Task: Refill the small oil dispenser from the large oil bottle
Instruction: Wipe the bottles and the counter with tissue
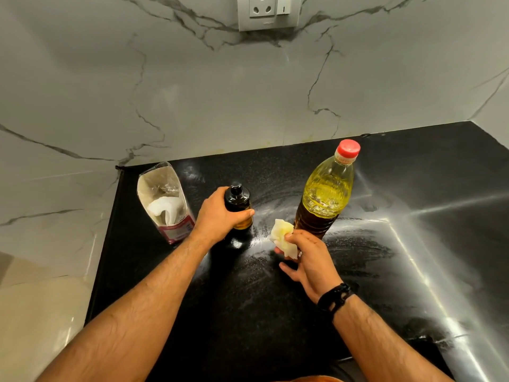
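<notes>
Left hand (220, 213) grips oil dispenser (238, 206); R hand (308, 260) pinches tissue (281, 232).

Both hands (220, 213) (308, 260) curled, arms outstretched.

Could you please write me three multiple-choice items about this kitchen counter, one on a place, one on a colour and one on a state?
1. Where does the open tissue pack stand relative to the small oil dispenser?
A. to its left
B. to its right
C. on top of it

2. What colour is the cap of the large oil bottle?
A. blue
B. red
C. green

3. What is the right hand doing?
A. resting flat on the counter
B. gripping the large bottle
C. holding a crumpled tissue

Answers:
1 A, the pack stands near the counter's left edge, beyond the left hand that grips the dispenser.
2 B, the cap on the closed bottle is red.
3 C, its fingers pinch the yellow-stained tissue.
</notes>
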